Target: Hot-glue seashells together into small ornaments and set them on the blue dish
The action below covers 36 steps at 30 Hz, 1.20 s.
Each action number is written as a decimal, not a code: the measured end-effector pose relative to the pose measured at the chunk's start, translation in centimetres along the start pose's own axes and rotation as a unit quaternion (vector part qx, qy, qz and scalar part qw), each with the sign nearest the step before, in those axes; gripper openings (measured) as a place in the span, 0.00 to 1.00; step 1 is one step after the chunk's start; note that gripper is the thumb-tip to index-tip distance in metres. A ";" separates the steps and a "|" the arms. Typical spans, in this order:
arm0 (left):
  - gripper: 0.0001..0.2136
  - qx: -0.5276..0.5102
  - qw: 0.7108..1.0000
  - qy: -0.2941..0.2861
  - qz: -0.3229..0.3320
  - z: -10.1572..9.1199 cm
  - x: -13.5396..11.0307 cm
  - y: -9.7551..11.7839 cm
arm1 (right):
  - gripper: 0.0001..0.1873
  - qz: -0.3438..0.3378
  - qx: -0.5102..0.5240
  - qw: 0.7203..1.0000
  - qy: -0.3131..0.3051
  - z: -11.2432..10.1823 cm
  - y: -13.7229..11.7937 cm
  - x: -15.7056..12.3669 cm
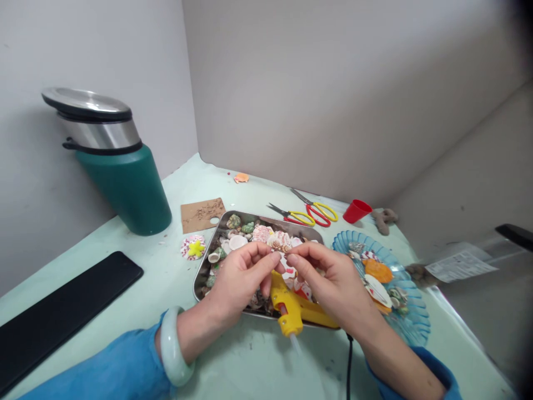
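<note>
Over a metal tray (pixel 198 284) full of seashells, my left hand (pixel 244 278) and my right hand (pixel 336 280) face each other. Thumb and fingertips are pinched together on both, a small gap apart. Anything between the fingers is too small to tell from the shells (pixel 262 233) behind. Below them a yellow hot glue gun (pixel 293 311) lies across the tray's near edge, a clear glue stick (pixel 295 343) poking out of its back end. Part of the gun is hidden behind my right hand.
Scissors (pixel 302 218) lie behind the tray, near a red cup (pixel 357 211). On the right, a blue scalloped plate (pixel 418 311) holds shells. Left are a brown card (pixel 195 215), a decorated disc (pixel 187 253), a green bottle (pixel 133 189) and a long black object (pixel 70 316). A black cord (pixel 349 366) runs toward me.
</note>
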<state>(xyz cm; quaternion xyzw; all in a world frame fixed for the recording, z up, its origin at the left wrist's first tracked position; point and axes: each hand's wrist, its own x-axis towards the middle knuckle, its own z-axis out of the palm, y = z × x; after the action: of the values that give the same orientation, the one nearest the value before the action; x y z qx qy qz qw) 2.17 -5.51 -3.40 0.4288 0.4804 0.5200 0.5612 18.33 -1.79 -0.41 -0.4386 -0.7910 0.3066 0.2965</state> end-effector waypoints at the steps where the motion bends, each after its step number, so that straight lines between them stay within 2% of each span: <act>1: 0.12 -0.001 1.000 0.005 0.000 0.0 0.0 0.0 | 0.10 -0.001 -0.004 1.000 0.005 0.0 0.0 0.0; 7: 0.11 -0.018 0.999 0.032 0.024 0.0 0.1 0.1 | 0.09 -0.006 -0.011 0.999 0.032 -0.1 0.0 0.2; 12: 0.11 -0.017 0.998 0.043 0.030 -0.1 0.2 0.0 | 0.11 0.008 -0.015 1.000 0.018 -0.1 -0.3 0.2; 20: 0.12 -0.003 0.998 0.049 0.029 0.0 0.2 0.1 | 0.11 -0.005 -0.030 0.999 0.023 -0.2 -0.4 0.2; 29: 0.13 0.000 0.998 0.050 0.027 -0.1 0.3 0.1 | 0.11 -0.023 -0.040 0.999 0.018 -0.3 -0.2 0.2; 36: 0.13 -0.010 0.999 0.025 0.024 -0.3 0.4 -0.5 | 0.08 -0.011 -0.018 0.999 0.038 -0.3 0.2 0.3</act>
<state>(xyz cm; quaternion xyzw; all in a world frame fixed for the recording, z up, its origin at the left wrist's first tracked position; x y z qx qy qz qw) 2.00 -5.20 -3.99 0.4212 0.4786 0.5490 0.5405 18.54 -1.36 -0.32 -0.4467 -0.7895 0.2720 0.3213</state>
